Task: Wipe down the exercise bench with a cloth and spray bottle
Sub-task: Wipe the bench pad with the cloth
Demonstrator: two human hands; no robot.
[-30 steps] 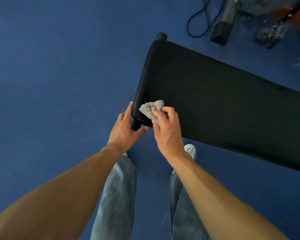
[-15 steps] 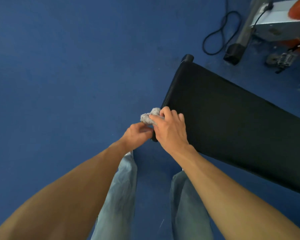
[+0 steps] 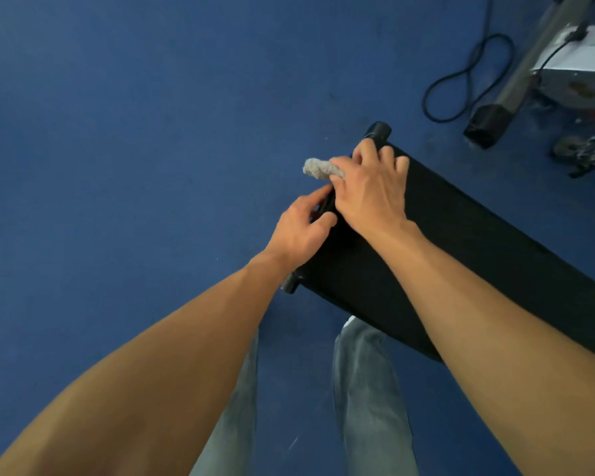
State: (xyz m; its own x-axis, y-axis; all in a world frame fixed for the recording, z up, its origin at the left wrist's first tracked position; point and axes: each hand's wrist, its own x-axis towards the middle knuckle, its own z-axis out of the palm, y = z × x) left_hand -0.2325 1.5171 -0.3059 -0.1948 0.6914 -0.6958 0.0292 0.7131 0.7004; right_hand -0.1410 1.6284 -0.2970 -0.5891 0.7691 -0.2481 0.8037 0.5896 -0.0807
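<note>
a person stands at the left end of a black padded exercise bench (image 3: 478,255) on a blue floor (image 3: 117,132), both bare forearms reaching in from the near edge of the view. the right hand (image 3: 371,194) lies knuckles-up on the end of the pad, its fingers curled over the far-left corner. it holds a small crumpled grey cloth (image 3: 320,169) clamped between thumb and forefinger. the wad pokes out to the left, past the pad's edge and over the floor. the left hand (image 3: 303,231), close beside the right on its near side, grips the same end edge: forefinger stretched along the side, thumb on top, the rim of the pad pinched between them. whether the two hands actually touch cannot be told.

two black round tube ends show under the pad, a far cap (image 3: 378,130) just beyond the right hand's fingertips and a near cap (image 3: 289,286) below the left wrist. at far right, a black cable (image 3: 468,87) loops on the floor beside a grey metal bar with a black foot (image 3: 488,128) and a pale grey box (image 3: 577,73). faded blue jeans (image 3: 368,389) fill the near centre, with a white shoe tip (image 3: 349,321) at the bench's near edge.
</note>
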